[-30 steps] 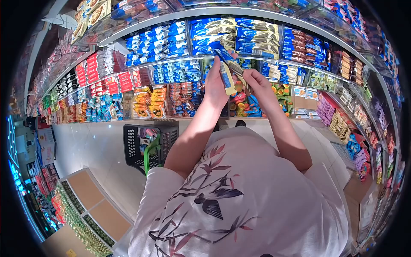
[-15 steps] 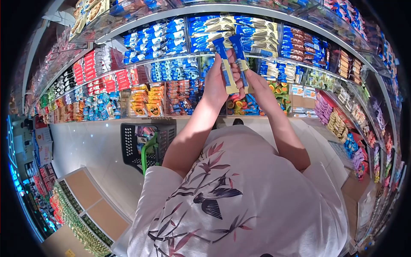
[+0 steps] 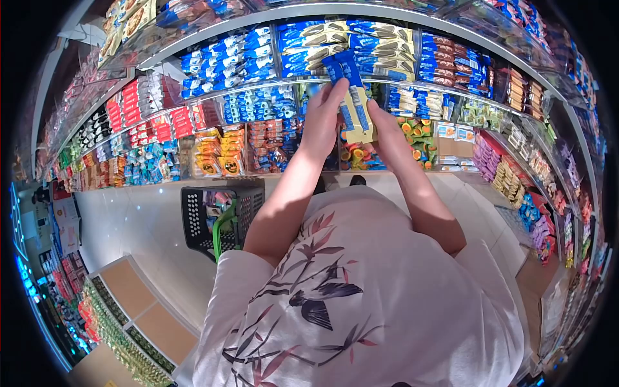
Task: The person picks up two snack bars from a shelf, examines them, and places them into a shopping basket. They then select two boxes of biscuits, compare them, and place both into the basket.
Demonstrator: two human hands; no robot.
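Note:
Two long snack bars (image 3: 356, 106) in blue and cream wrappers lie side by side in my hands, held in front of the shelves. Printed text panels show on the cream part, too small to read. My left hand (image 3: 324, 116) grips the bars from the left, its thumb across the upper part of the wrapper. My right hand (image 3: 387, 132) closes on their right edge near the lower end, its thumb along the side. The fingers behind the bars are hidden. Just beyond is a shelf compartment of similar blue and cream packets (image 3: 380, 58).
A dark shopping basket (image 3: 191, 216) with a green handle (image 3: 222, 229) and some packets inside stands on the floor at my left. Curved shelves of wrapped snacks surround the front and right. A low display stand (image 3: 132, 287) is at lower left.
The two bars were apart and angled, one by each hand; now they are together, turned so the text panels show. My left thumb has moved onto the front of the wrappers.

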